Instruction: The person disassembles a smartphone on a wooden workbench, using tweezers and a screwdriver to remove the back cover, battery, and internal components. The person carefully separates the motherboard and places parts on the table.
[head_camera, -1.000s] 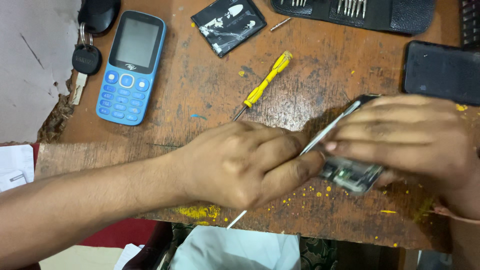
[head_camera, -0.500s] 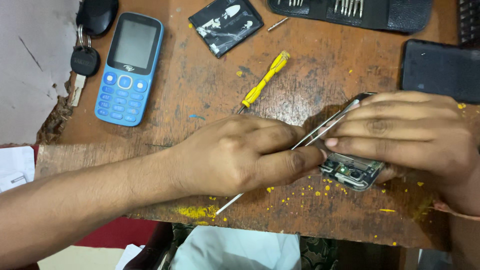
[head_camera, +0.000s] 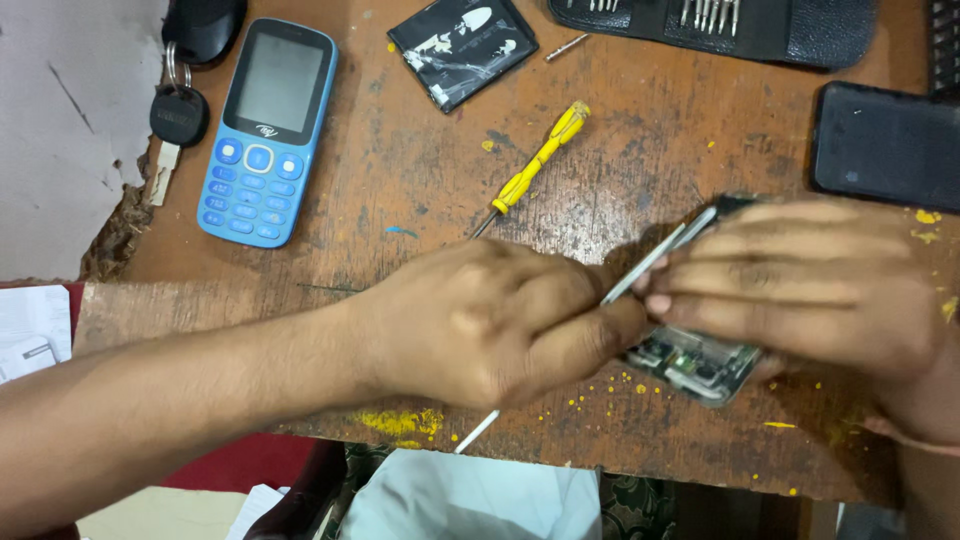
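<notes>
A: We start with the worn wooden bench (head_camera: 420, 230), then our two hands at centre and right of the frame. What do they hold?

B: Our left hand (head_camera: 480, 320) is clenched round a thin metal tool (head_camera: 655, 262). Our right hand (head_camera: 800, 290) lies flat, fingers pressing down on an opened phone (head_camera: 700, 362) at the lower right, its circuit board exposed.

A: How would that handle?

B: Light and stiff, we judge, but fragile. Best gripped by the frame edges, never by the board.

A: Any containers?

B: A black tool case (head_camera: 760, 28) along the top edge, with small metal bits slotted in it.

A: And the smaller things?

B: A dark slab-like device (head_camera: 885, 145) at upper right, a blue keypad phone (head_camera: 265, 130) at upper left, a black battery (head_camera: 462, 48), a yellow screwdriver (head_camera: 535, 165), then a car key (head_camera: 178, 115).
</notes>
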